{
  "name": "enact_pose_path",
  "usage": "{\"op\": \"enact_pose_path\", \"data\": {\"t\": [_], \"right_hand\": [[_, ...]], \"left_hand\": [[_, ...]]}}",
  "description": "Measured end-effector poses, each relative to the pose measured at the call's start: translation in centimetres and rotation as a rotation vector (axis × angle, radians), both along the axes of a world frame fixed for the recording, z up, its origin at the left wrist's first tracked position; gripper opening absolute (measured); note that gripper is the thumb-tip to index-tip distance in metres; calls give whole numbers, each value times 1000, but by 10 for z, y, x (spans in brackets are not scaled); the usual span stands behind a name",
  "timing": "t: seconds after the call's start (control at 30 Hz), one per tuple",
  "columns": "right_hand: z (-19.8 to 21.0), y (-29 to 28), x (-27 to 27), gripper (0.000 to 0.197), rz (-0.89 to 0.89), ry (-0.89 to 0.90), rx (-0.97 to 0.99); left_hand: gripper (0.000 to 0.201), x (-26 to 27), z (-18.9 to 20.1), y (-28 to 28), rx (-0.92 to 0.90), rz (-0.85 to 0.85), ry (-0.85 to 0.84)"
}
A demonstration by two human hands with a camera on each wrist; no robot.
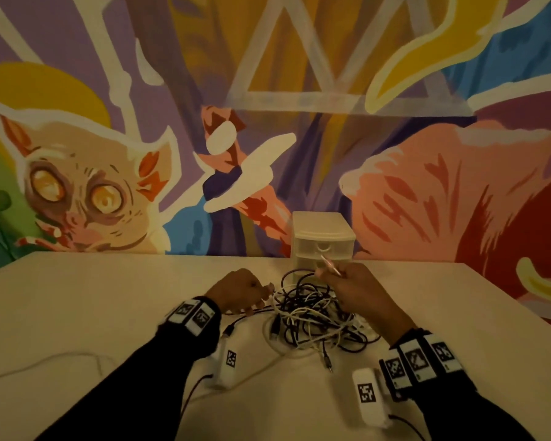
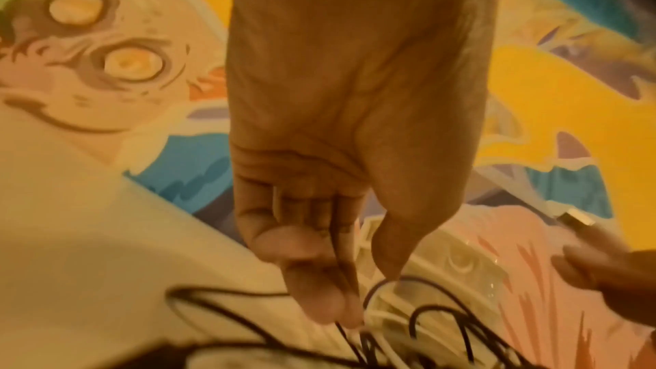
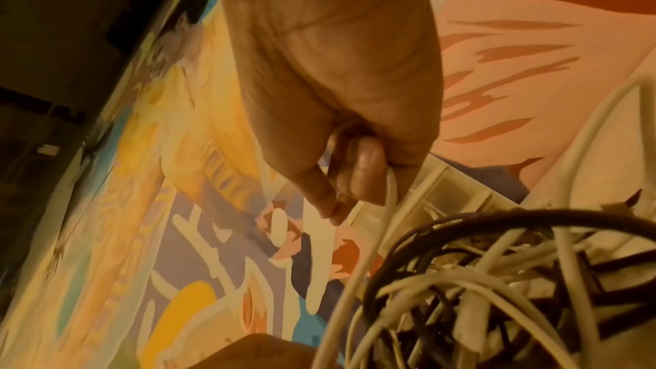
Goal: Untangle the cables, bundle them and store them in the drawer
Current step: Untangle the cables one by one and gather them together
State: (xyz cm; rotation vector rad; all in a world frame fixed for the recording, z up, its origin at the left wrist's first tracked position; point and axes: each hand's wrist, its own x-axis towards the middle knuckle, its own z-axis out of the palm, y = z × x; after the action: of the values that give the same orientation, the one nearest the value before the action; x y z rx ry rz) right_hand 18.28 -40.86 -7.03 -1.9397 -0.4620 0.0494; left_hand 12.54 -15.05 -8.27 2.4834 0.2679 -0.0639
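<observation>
A painted mural fills the whole wall behind the pale worktop: a wide-eyed, cat-like creature at left (yellow eyes, orange-lined ears), purple and ochre bands in the middle, salmon and red shapes at right. The light is dim and warm.

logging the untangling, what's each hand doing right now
Left hand: grip closed, pinching a black cable at the edge of the tangle.
Right hand: grip closed on a white cable, its plug end lifted above the tangle.
</observation>
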Motion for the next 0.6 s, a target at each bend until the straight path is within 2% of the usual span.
{"op": "enact_pose_path", "data": {"t": [0.13,0.27,0.33,0.43,0.5,0.6], "right_hand": [[-6,-2,-7,28,22,-114,-73],[-10,4,-16,14,101,-227,-186],[-9,10,-14,15,102,-278,-201],[-9,20,-6,17,79,-272,-176],[-9,25,2,17,27,-221,-78],[-2,30,10,20,-61,-174,196]], "left_hand": [[57,31,-27,-9,-104,108,5],[47,45,-44,-3,-376,218,-99],[36,44,-47,1,-550,251,-193],[32,37,-36,1,-581,298,-474],[29,31,-22,-4,-642,239,-661],[18,24,-9,-20,-716,27,-750]]}}
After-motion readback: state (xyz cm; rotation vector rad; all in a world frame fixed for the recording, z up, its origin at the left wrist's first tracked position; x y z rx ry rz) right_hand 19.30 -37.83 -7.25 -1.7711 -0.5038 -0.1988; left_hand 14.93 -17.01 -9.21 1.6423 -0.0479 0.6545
